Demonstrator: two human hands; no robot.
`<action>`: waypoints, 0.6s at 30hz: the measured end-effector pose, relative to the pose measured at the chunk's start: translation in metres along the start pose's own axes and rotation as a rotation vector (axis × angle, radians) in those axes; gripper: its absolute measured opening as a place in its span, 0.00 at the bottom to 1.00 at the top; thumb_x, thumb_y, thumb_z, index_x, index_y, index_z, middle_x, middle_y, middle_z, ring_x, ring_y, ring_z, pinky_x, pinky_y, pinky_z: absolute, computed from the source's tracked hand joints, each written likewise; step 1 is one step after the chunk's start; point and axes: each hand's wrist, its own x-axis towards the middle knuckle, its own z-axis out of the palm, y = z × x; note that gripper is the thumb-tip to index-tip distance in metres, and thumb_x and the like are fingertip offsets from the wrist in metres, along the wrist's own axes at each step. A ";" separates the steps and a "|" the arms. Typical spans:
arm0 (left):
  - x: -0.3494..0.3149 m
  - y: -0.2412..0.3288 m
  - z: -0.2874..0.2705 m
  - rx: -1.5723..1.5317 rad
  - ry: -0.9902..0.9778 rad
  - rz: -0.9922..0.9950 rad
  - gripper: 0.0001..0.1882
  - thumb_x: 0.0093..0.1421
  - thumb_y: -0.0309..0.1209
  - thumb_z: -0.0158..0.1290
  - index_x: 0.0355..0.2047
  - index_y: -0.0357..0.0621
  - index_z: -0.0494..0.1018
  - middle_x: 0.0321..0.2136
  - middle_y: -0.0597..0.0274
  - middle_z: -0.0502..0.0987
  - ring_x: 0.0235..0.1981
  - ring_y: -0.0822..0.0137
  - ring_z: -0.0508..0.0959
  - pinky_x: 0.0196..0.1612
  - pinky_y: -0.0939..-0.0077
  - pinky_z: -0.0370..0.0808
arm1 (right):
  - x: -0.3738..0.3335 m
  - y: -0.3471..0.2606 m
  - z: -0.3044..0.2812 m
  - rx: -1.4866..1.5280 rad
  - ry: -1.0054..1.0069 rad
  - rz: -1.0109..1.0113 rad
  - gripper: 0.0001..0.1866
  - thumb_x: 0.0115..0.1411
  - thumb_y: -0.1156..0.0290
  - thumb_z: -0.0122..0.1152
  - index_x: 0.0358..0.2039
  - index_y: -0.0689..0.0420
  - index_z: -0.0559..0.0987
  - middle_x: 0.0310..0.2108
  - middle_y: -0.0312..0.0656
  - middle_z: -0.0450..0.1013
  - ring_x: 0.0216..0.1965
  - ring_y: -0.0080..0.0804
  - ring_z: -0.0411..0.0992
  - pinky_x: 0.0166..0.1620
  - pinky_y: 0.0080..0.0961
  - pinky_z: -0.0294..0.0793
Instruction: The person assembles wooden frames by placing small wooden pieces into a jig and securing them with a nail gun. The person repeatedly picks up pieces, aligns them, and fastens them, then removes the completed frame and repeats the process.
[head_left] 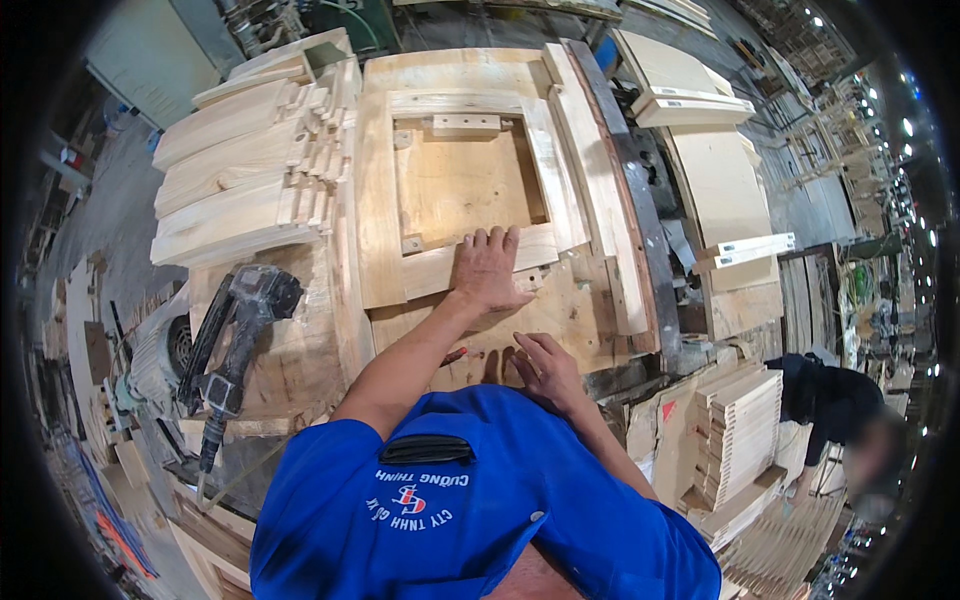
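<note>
Beneath flat, spread left hand (487,272) fingers, wooden frame (470,190) is pressed; right hand (545,368) rests open nearby, fastening likely follows.

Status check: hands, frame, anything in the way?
Left hand flat on the frame, pressing its lower rail. Right hand empty, on the bench. Nail gun parked left, clear of the frame.

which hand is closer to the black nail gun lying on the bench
Left. The left hand presses flat on the wooden frame, a short way right of the nail gun. The right hand rests on the bench farther right and nearer the body.
</note>
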 end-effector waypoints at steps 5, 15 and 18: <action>0.002 0.001 0.002 -0.004 -0.026 -0.003 0.62 0.41 0.64 0.71 0.69 0.40 0.61 0.53 0.50 0.70 0.53 0.48 0.71 0.60 0.51 0.68 | 0.001 0.002 -0.001 0.009 0.017 -0.023 0.22 0.64 0.69 0.68 0.58 0.58 0.79 0.48 0.49 0.78 0.44 0.52 0.80 0.44 0.43 0.83; 0.003 0.001 0.006 -0.010 0.008 0.009 0.63 0.40 0.65 0.72 0.68 0.40 0.61 0.52 0.50 0.69 0.51 0.48 0.71 0.57 0.50 0.68 | 0.002 0.009 -0.004 0.040 -0.005 0.012 0.21 0.64 0.69 0.68 0.57 0.57 0.80 0.47 0.50 0.79 0.44 0.53 0.80 0.44 0.43 0.82; 0.003 0.001 0.003 0.006 0.002 0.012 0.65 0.39 0.66 0.72 0.69 0.39 0.61 0.52 0.49 0.70 0.52 0.48 0.71 0.56 0.51 0.69 | 0.008 0.015 -0.010 0.036 -0.032 0.016 0.22 0.64 0.67 0.69 0.57 0.57 0.80 0.48 0.50 0.78 0.46 0.54 0.80 0.46 0.44 0.82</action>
